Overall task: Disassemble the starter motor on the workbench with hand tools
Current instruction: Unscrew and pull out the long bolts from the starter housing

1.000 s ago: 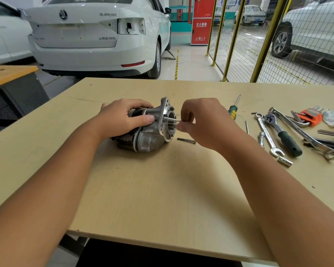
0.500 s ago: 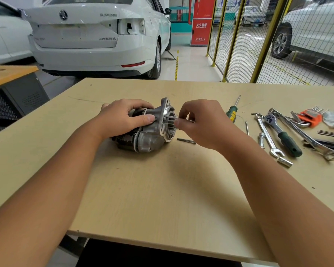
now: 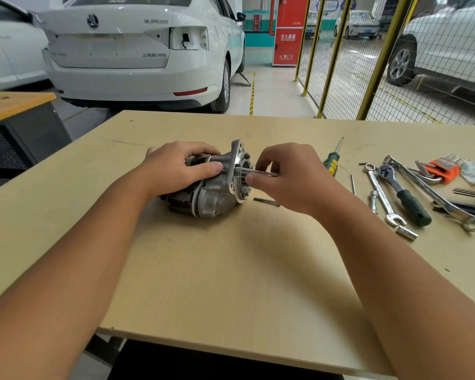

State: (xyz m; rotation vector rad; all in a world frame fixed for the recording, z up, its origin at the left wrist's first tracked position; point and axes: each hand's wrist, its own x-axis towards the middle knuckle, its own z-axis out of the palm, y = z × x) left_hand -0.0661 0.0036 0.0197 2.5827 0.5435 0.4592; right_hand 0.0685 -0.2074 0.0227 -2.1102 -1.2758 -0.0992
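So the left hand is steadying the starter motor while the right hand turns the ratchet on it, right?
Not quite. The head view shows the left hand steadying the starter motor, but the right hand pinches a long thin bolt. The ratchet lies untouched on the workbench.

The white car (image 3: 137,50) carries the word SUPERB on its boot lid, above smaller Chinese characters. The red cabinet (image 3: 288,31) shows 灭火器箱 and, lower, 火警119.

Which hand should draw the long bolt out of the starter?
Right. The right hand already pinches the long bolt at the flange, while the left hand grips the starter motor body.
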